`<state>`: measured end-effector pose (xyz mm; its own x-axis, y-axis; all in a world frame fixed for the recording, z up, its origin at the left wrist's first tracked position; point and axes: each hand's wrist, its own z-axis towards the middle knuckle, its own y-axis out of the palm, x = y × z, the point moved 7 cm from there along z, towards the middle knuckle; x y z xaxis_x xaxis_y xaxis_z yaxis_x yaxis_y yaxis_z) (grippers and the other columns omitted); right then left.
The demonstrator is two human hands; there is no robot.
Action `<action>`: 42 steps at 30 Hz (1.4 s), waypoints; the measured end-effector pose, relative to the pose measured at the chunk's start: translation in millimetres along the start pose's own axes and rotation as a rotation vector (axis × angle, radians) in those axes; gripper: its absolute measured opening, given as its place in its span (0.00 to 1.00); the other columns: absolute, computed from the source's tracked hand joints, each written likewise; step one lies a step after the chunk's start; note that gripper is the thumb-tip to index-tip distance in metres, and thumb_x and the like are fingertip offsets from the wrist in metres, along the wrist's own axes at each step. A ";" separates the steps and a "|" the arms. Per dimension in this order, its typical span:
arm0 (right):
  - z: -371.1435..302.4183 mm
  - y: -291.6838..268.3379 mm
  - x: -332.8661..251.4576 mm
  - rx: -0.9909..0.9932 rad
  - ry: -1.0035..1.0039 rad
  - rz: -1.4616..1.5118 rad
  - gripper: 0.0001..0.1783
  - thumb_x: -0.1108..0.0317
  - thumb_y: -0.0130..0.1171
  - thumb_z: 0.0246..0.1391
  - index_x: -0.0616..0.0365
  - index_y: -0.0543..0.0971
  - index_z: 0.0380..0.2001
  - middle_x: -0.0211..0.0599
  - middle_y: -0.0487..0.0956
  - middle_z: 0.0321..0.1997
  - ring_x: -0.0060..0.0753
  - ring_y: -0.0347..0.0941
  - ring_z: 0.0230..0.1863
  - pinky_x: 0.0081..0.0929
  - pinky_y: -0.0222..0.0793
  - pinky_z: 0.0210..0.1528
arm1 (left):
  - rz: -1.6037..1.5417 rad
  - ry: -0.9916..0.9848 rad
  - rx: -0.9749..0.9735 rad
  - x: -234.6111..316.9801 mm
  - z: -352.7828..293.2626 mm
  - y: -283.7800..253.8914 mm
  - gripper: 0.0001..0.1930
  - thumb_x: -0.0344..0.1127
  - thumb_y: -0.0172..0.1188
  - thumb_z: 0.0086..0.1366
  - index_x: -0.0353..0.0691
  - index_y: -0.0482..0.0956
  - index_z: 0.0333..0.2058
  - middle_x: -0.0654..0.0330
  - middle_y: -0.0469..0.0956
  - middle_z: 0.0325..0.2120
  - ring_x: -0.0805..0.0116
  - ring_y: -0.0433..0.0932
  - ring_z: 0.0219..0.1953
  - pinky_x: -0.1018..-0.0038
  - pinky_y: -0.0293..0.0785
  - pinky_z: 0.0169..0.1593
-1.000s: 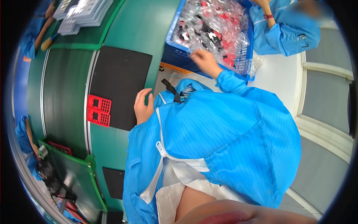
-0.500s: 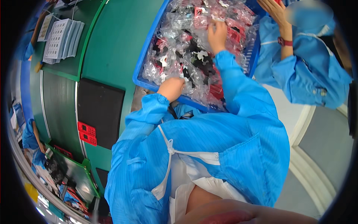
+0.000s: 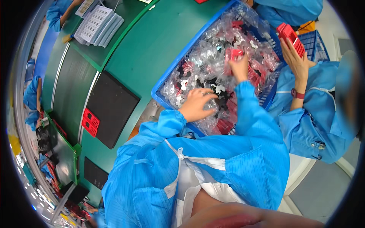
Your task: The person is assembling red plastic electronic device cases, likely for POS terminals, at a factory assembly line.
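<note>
A large blue plastic crate [image 3: 161,84] holds a heap of clear plastic bags [image 3: 207,49] with red, black and white plastic parts inside. My right hand [image 3: 239,71] reaches over the middle of the heap. Its fingers are closed on a bagged red plastic part [image 3: 235,54], though motion blurs the fingertips. Over the crate's near side is my left hand [image 3: 198,103], palm down with the fingers spread and nothing in its grasp. It hovers at or just above the bags; contact cannot be made out.
At the right, a co-worker's hand [image 3: 298,62] holds red plastic casings [image 3: 291,40]. On the green table [image 3: 148,49] to the left lie a black mat [image 3: 112,110], red casings [image 3: 90,122] and stacked white trays [image 3: 97,28]. Another blue crate [image 3: 317,45] stands behind.
My left hand has left the crate's near rim, moved inward and spread its fingers. My right hand now grips a bagged red part. The co-worker's hand with red casings shows more fully. The view has turned.
</note>
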<state>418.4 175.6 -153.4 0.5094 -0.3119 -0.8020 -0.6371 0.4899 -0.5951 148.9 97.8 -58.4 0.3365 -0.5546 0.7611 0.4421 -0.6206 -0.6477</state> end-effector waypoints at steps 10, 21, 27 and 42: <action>-152.9 -5.8 -140.1 -0.409 -0.276 -0.080 0.43 0.61 0.65 0.45 0.59 0.60 0.63 0.50 0.73 0.51 0.50 0.69 0.52 0.39 0.64 0.53 | -1.038 -0.460 0.350 -95.8 8.9 -3.6 0.24 0.33 0.60 0.63 0.31 0.66 0.55 0.54 0.76 0.46 0.68 0.74 0.50 0.75 0.71 0.51; -136.4 5.1 -68.0 0.111 0.287 0.598 0.19 0.57 0.49 0.64 0.62 0.72 0.26 0.33 0.69 0.21 0.26 0.67 0.25 0.30 0.62 0.29 | -1.539 -0.785 0.337 -85.4 -29.7 12.7 0.25 0.43 0.52 0.69 0.48 0.58 0.61 0.54 0.72 0.51 0.55 0.76 0.49 0.56 0.76 0.48; -131.6 9.2 -111.9 0.153 0.383 0.778 0.17 0.56 0.47 0.65 0.52 0.68 0.23 0.19 0.66 0.19 0.12 0.64 0.23 0.18 0.59 0.24 | -1.500 -0.682 0.463 -95.3 -26.1 -13.1 0.20 0.41 0.53 0.68 0.40 0.65 0.54 0.57 0.76 0.44 0.60 0.79 0.44 0.62 0.76 0.46; -175.6 81.1 -21.5 -1.012 0.735 1.595 0.16 0.56 0.51 0.63 0.57 0.75 0.45 0.34 0.80 0.43 0.31 0.77 0.43 0.30 0.73 0.45 | -1.516 -0.553 0.699 -78.1 -13.1 -17.8 0.07 0.31 0.57 0.65 0.35 0.73 0.39 0.56 0.77 0.35 0.63 0.80 0.38 0.68 0.80 0.39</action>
<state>254.2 79.1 -193.3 -0.8414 -0.4818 -0.2449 -0.3540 0.1487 0.9234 103.8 144.9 -106.8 -0.5208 0.5629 0.6419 0.7967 0.0503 0.6023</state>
